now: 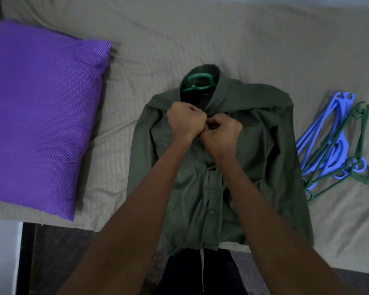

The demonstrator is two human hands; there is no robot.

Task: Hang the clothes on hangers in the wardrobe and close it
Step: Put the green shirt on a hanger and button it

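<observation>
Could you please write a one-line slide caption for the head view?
Both hands, left hand and right hand, fasten a green shirt over a green hanger on the bed.

The light is dim, soft and even, with a muted, slightly grey cast over the bed sheet (222,39). No glare or hard highlights show. Soft shadows fall beside the purple pillow (43,116) toward 3 and 5 o'clock, and a faint one lies by the spare hangers (337,145). Wide-angle distortion bows the bed's edge at 6 o'clock and stretches the forearms. Detail is soft overall; the hands (202,124) look slightly smeared, and the frame darkens at 7 o'clock.
</observation>
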